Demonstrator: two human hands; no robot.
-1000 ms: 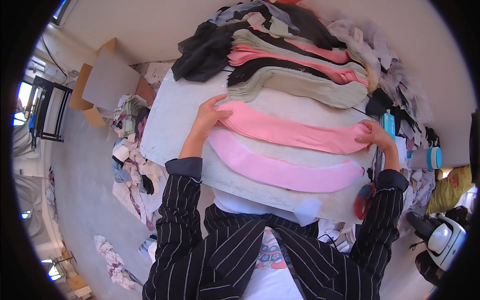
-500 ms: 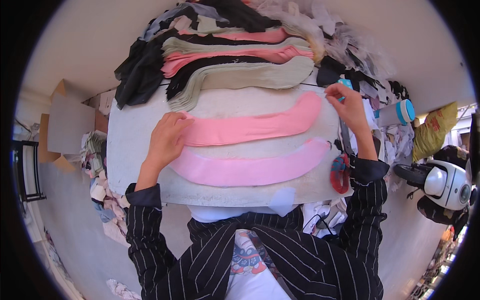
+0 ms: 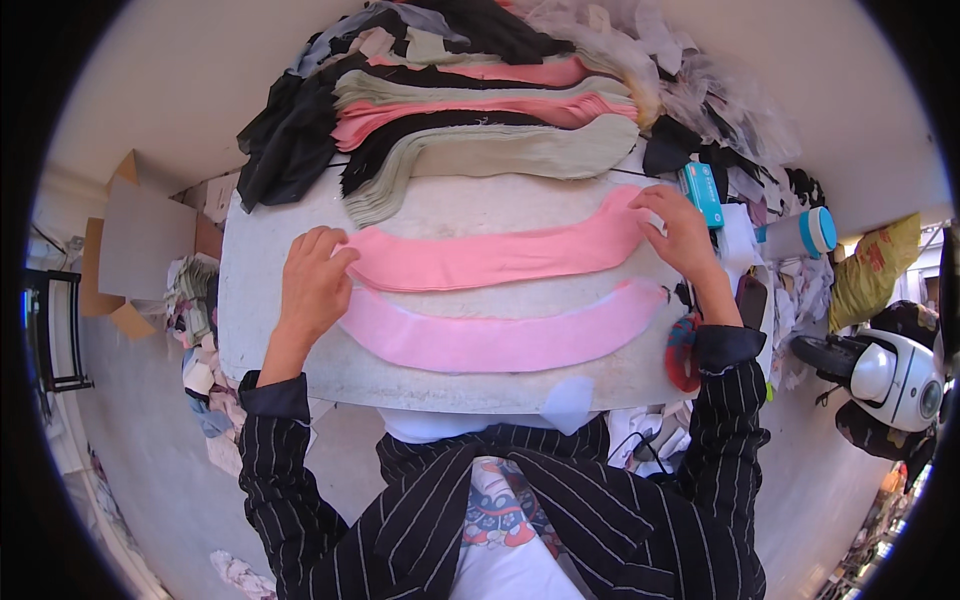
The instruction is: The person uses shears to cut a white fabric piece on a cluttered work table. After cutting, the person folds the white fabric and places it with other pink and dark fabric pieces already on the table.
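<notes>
A curved salmon-pink fabric strip (image 3: 490, 255) lies across the white table in front of me. My left hand (image 3: 315, 280) is at its left end, fingers curled and thumb meeting the edge in a pinch. At the raised right end, my right hand (image 3: 680, 228) has thumb and fingertips closed on the cloth. Nearer to me lies a paler lilac-pink strip (image 3: 500, 343) of similar curve, which neither hand touches. Beyond both strips, layered stacks of cut pieces rest at the table's far side, with a sage-green stack (image 3: 510, 152) in front.
Red-handled scissors (image 3: 683, 355) lie by the table's right edge. Farther right are a teal box (image 3: 703, 195), a white cup with a blue lid (image 3: 805, 235) and heaped scraps. A cardboard box (image 3: 120, 250) stands left; a white scooter (image 3: 885, 375) is on the right.
My right hand has come left and down from above the table onto the strip's right end. My left hand has shifted slightly left to the strip's left tip.
</notes>
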